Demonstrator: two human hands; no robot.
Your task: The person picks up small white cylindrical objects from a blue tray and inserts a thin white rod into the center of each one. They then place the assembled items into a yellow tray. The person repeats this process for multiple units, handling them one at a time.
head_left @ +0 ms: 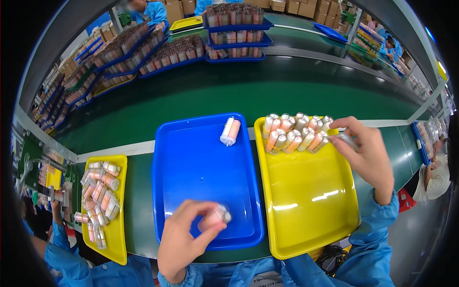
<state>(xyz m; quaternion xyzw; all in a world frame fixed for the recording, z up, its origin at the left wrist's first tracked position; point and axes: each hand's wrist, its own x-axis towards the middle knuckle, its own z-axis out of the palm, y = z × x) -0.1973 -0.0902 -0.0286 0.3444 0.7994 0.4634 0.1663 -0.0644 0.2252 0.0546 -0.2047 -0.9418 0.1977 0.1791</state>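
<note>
My left hand [184,239] grips a small pink tube with a silver cap [217,216] over the near edge of the blue tray [191,167]. Two more pink and white tubes [230,130] lie together at that tray's far edge. My right hand [368,155] reaches over the far right corner of the yellow tray [306,210] and pinches a silvery tube [345,138]. Right beside that hand, several pink and white tubes [294,134] lie in two rows along the yellow tray's far end.
A narrow yellow tray [117,239] at the left holds several loose tubes, with another person's blue sleeve [60,253] beside it. Beyond the trays runs a green conveyor belt [239,91]. Stacked blue trays [234,31] full of tubes stand at the back.
</note>
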